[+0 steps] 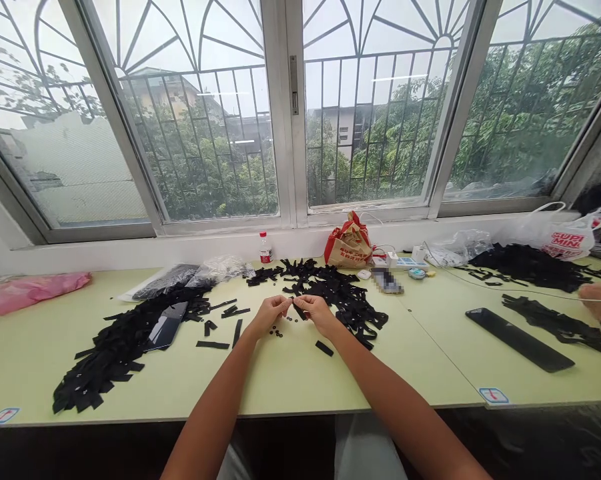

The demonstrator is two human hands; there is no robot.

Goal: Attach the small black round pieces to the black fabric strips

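Observation:
My left hand (272, 313) and my right hand (314, 312) meet fingertip to fingertip just above the table. My right hand is closed on a short black fabric strip (299, 312), which slants down from its fingers. The left fingers are pinched at the strip's upper end; what lies between them is too small to make out. Several small round black pieces (276, 332), like buttons or snaps, are scattered beneath. Beyond my right hand spreads a heap of black strips (350, 297). A single loose strip (324, 348) lies below my right wrist.
On the left, a long pile of black strips (105, 357) carries a dark glossy panel (166, 327). Behind stand a small red-capped bottle (265, 248) and a red-and-tan bag (349, 241). A long black case (517, 339) lies right, near another person's hand (600, 301).

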